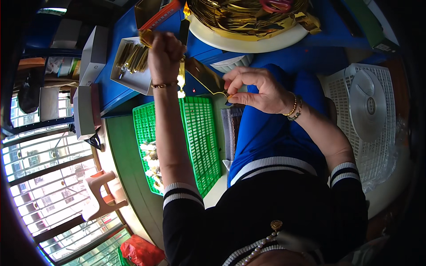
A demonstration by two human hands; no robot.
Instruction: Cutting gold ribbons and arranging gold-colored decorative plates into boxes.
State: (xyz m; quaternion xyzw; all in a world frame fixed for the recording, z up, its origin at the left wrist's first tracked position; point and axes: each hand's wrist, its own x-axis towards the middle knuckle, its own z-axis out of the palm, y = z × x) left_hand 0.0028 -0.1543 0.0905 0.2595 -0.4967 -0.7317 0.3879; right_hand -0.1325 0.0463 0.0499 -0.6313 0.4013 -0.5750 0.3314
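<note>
Here a gold strip (205, 76) stretches between both hands, left grip (165, 55) and right grip (255, 88) pinched shut.

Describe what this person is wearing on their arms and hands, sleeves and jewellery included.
Both arms are bare from the hands up to short black sleeves, each ending in a cuff with white stripes. The left hand has a thin gold-coloured bracelet at the wrist. The right hand has two beaded bracelets at the wrist, one gold-coloured, one darker. No gloves, and no rings that I can make out.
</note>
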